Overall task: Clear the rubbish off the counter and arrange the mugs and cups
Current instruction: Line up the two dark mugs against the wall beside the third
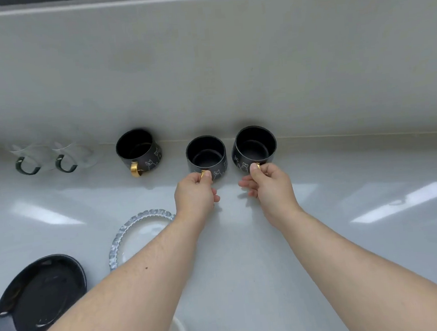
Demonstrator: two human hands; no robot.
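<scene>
Glossy white counter (324, 235). Along its back edge, left to right: two clear glass cups (50, 157) with dark green handles, then three matte black mugs with gold handles and white line drawings. Leftmost mug (138, 151) stood alone; left hand (194, 192) was pinched on the middle mug's (206, 154) handle, right hand (269, 184) pinched on the right mug's (254, 146) handle, both mugs upright, just beside each other. Near the front-left corner lay a shiny black oval plate (39, 302) and a clear scalloped-rim glass plate (128, 234), partly under the left forearm.
</scene>
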